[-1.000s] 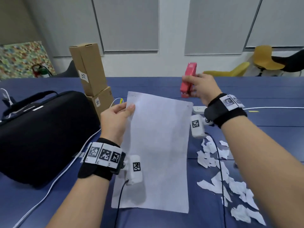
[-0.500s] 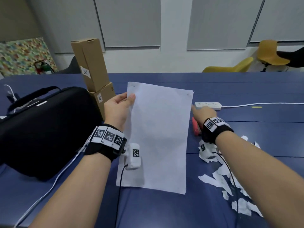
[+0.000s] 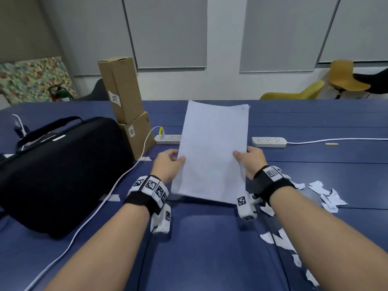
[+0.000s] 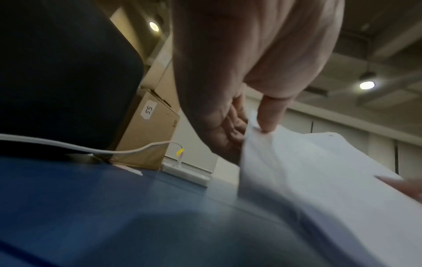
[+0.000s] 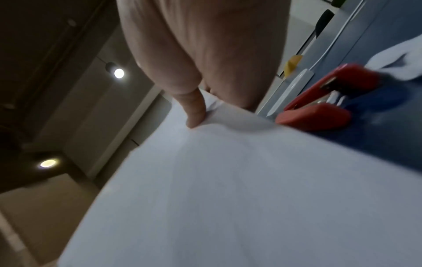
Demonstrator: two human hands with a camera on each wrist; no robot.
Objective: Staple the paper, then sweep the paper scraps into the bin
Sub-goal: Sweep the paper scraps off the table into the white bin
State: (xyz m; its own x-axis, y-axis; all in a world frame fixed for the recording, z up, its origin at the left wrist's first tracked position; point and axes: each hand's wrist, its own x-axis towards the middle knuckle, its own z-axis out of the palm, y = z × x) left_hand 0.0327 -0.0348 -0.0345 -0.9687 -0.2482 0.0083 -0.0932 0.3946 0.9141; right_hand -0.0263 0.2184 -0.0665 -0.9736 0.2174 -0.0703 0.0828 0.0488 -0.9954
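The white paper (image 3: 212,152) is held up off the blue table (image 3: 199,248), tilted away from me. My left hand (image 3: 170,166) pinches its left edge, thumb on top, as the left wrist view shows with the paper (image 4: 319,180) under the thumb. My right hand (image 3: 249,162) pinches the right edge of the paper (image 5: 228,198). The red stapler (image 5: 324,101) lies on the table just right of the right hand; in the head view it is hidden. White paper scraps (image 3: 327,196) are scattered on the table to the right. No bin is in view.
A black bag (image 3: 56,169) lies at the left with a white cable (image 3: 109,192) along it. Two stacked cardboard boxes (image 3: 126,106) stand behind it. Two white power strips (image 3: 268,141) lie behind the paper. Yellow chairs (image 3: 344,78) stand beyond the table.
My right hand put the red stapler down on the table and came over to pinch the paper's right edge. The paper shifted right and up, held by both hands.
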